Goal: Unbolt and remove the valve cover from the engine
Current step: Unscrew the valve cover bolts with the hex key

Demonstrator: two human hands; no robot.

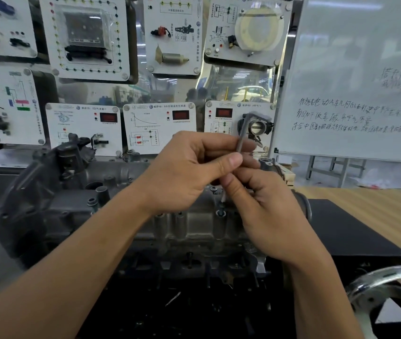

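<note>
An L-shaped hex key (240, 140) is held upright over the middle of the valve cover (194, 223) of the engine (35, 204) on the bench. Its shaft is pinched in the grip of the left hand (189, 167), and the right hand (268, 211) is curled round the lower part just beneath. A bolt (220, 212) is seated in the cover below the hands. Training panels (84, 37) and a whiteboard (353, 69) are seen at the far side.

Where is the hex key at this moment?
Head view, just right of centre: the hex key stands upright, pinched by the left hand and right hand above the valve cover.
</note>
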